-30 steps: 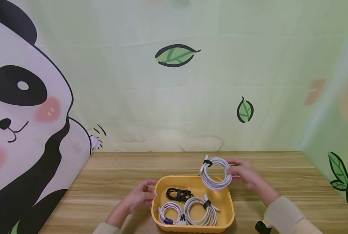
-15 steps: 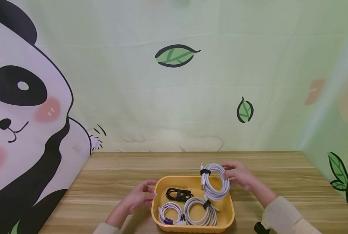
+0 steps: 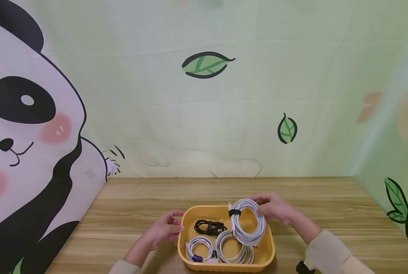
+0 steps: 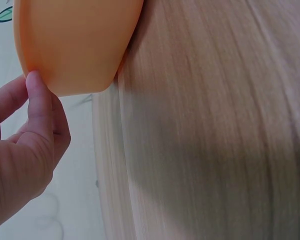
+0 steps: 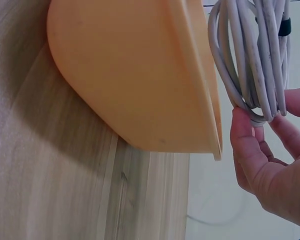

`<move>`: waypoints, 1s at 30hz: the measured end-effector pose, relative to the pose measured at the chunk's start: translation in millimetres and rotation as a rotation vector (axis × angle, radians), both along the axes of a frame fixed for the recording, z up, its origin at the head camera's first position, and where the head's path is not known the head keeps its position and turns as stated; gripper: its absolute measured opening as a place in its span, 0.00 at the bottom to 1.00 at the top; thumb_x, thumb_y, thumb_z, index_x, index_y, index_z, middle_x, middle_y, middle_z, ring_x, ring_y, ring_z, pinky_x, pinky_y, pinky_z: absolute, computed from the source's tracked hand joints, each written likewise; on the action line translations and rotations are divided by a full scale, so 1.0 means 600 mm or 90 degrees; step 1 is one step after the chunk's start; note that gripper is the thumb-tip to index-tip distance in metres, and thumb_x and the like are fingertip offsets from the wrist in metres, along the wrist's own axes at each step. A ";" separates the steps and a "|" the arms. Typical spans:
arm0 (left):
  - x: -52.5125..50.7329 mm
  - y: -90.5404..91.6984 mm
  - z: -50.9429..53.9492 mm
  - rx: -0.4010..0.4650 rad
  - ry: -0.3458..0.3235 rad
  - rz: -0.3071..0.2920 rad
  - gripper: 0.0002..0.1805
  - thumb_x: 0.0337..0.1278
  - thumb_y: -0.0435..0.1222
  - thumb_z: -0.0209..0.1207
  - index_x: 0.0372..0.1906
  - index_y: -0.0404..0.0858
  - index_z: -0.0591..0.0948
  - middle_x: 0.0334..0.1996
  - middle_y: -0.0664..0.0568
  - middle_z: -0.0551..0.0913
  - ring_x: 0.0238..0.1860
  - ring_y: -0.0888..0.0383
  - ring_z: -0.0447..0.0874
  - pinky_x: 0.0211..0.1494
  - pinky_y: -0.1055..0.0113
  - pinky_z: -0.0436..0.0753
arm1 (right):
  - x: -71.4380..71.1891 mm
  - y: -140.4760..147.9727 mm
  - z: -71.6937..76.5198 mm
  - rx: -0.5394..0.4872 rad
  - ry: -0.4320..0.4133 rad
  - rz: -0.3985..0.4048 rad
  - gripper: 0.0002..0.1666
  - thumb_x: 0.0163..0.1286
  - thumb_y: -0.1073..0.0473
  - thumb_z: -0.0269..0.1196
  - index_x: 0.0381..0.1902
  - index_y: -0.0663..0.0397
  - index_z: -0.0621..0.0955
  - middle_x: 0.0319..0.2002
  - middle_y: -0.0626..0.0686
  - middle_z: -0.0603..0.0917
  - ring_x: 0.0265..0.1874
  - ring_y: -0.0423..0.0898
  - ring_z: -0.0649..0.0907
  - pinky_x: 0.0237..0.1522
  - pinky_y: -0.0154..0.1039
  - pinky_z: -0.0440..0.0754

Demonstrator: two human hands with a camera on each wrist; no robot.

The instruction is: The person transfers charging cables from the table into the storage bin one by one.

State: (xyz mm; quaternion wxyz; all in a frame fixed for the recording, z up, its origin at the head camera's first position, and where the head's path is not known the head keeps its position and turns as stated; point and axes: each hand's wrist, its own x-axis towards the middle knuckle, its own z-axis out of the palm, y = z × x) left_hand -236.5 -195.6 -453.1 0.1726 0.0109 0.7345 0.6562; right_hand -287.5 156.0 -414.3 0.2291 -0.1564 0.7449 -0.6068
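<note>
A yellow plastic basket [image 3: 269, 258] stands on the table. At its left rim my left hand [image 3: 164, 230] grips it, with the thumb [image 4: 37, 95] against the outer wall. My right hand [image 3: 276, 208] pinches a coiled white cable [image 3: 256, 236] by its right side, tilted over the basket's right half. A black strap [image 3: 235, 212] binds that coil. Under it lies another coiled white cable [image 3: 221, 243], partly hidden. A smaller white cable coil [image 3: 208, 241] with a blue plug [image 3: 197, 258] lies at the front left, and a black cable bundle [image 3: 207, 227] is behind it.
The wooden table [image 3: 138, 194] surrounds the basket and meets a printed wall cloth [image 3: 204, 114] at the back. A dark object [image 3: 304, 267] shows by the right sleeve [image 3: 327, 249] at the bottom edge.
My right hand has brought the coiled white cable down and to the left, from above the back right rim to over the other white coil. The left hand and basket stay put.
</note>
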 end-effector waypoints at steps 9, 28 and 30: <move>0.000 -0.002 -0.001 -0.005 0.004 -0.005 0.27 0.50 0.26 0.54 0.58 0.30 0.62 0.32 0.51 0.69 0.31 0.60 0.71 0.33 0.70 0.78 | 0.000 -0.012 -0.002 0.075 0.032 -0.013 0.30 0.46 0.70 0.57 0.52 0.70 0.71 0.34 0.55 0.74 0.24 0.42 0.75 0.23 0.32 0.77; 0.000 -0.002 -0.001 -0.001 0.000 -0.002 0.28 0.50 0.26 0.55 0.58 0.30 0.62 0.32 0.51 0.69 0.31 0.61 0.71 0.33 0.71 0.77 | 0.001 -0.034 -0.004 0.163 0.169 0.009 0.24 0.41 0.73 0.60 0.42 0.68 0.78 0.32 0.55 0.76 0.24 0.42 0.72 0.18 0.31 0.73; 0.001 -0.002 -0.002 -0.002 0.003 -0.003 0.28 0.49 0.26 0.55 0.58 0.30 0.62 0.32 0.51 0.69 0.31 0.60 0.71 0.33 0.70 0.77 | 0.000 -0.037 -0.005 0.172 0.185 0.010 0.23 0.40 0.74 0.60 0.41 0.68 0.78 0.32 0.56 0.77 0.26 0.43 0.73 0.19 0.33 0.73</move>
